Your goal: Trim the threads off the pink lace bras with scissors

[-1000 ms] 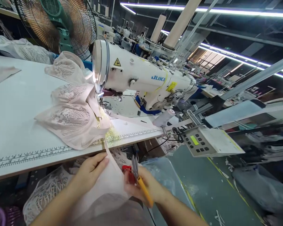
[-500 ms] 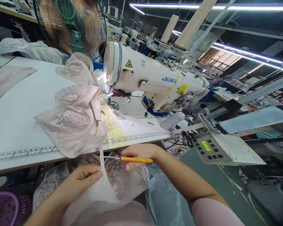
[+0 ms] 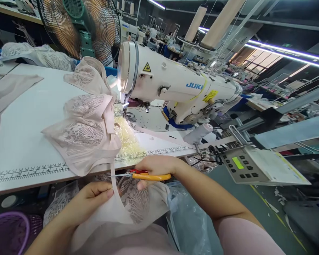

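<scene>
Orange-handled scissors (image 3: 152, 177), pointing upward a second ago, now lie level in the right hand's (image 3: 158, 165) grip, blades across the pale strip (image 3: 114, 182) that the left hand (image 3: 91, 199) pinches just off the table (image 3: 23, 141), seemingly ready for cutting

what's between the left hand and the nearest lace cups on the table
In the head view: the table edge and a pale strip with scissors across it.

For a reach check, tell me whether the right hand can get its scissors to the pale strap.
Likely yes: the right hand holds the scissors, blades at the pale strap, nothing visibly between.
</scene>
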`<state>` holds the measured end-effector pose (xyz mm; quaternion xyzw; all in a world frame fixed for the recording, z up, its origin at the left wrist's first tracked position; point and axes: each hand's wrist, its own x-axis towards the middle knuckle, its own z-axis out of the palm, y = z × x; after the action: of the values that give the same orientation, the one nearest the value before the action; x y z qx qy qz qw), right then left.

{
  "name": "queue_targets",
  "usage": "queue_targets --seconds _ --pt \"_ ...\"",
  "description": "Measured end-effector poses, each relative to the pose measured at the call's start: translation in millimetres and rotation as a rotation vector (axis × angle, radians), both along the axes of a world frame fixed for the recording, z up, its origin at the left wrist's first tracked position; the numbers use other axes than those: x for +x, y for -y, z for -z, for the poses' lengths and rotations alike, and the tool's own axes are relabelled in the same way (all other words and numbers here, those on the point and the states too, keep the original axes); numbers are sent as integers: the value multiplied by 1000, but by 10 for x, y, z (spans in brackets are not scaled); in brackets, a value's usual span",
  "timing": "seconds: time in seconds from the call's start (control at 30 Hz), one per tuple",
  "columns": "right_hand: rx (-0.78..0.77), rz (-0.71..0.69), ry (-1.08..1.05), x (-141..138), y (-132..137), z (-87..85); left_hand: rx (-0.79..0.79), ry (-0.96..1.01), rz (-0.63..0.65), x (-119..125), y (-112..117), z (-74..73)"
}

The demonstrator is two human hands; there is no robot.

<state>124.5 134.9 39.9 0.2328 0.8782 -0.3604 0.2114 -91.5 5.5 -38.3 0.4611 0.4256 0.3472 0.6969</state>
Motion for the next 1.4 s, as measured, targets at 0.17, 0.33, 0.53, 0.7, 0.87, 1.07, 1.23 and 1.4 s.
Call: queue_targets --seconds 0.17,0.33,0.53,0.7,0.87,1.07,1.23,1.4 --pt "-87 231 -108 94 43 85 121 -165 -15 -53 15 -68" --pt "-382 498 -598 118 357 407 333 -292 -189 44 115 -75" --pt "-931 756 -798 -1 844 723 371 -451 -422 287 197 -42" --pt "-1081 858 -812 39 977 742 819 -514 -206 360 101 -94" --pt "-1085 891 -808 104 986 720 871 -504 -195 451 91 -146" --pt "-824 856 -824 127 1019 787 815 -489 -126 493 124 -166" --pt "-496 900 -867 199 1001 771 641 -604 -6 441 136 -170" --pt "-267 749 -873 250 957 711 434 -707 -22 414 153 -134"
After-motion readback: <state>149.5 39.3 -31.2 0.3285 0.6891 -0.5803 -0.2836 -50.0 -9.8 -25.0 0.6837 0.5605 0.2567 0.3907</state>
